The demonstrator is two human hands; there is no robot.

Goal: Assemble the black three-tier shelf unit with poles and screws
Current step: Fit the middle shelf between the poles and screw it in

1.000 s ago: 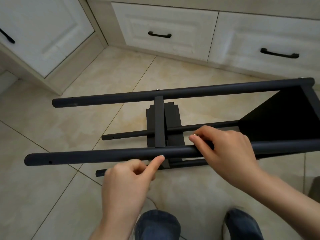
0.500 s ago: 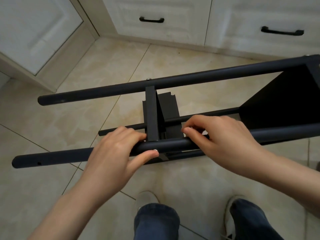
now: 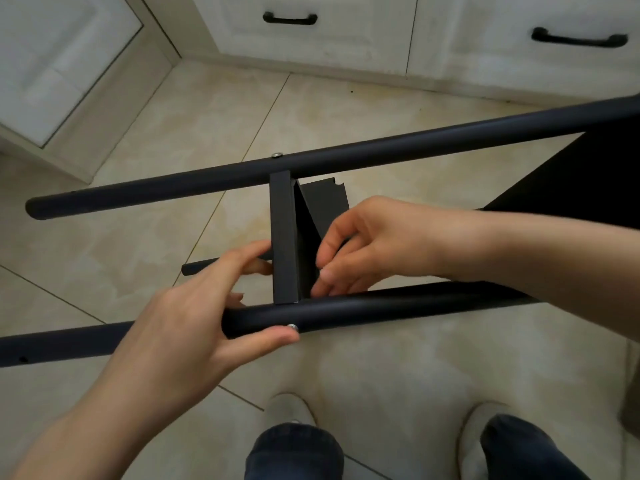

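The black shelf unit lies on its side over the tiled floor. Its far pole [image 3: 346,157] carries a silver screw head [image 3: 277,154]. The near pole [image 3: 381,308] runs across in front of me. A middle shelf panel [image 3: 284,237] stands edge-on between the two poles. My left hand [image 3: 194,317] wraps the near pole, thumb beside a small silver screw [image 3: 293,327] in the pole. My right hand [image 3: 374,244] reaches behind the near pole, fingertips against the panel's right side. A second black panel [image 3: 571,181] sits at the right end. A lower pole [image 3: 197,267] shows beneath.
White cabinets with black drawer handles [image 3: 290,19] line the far wall, and another cabinet [image 3: 62,71] stands at the left. My two feet in light shoes [image 3: 287,408] are on the beige tiles just below the near pole.
The view moved closer over the middle panel. My left hand shifted its thumb under the near pole beside a screw. My right hand went from the pole down behind it to the panel.
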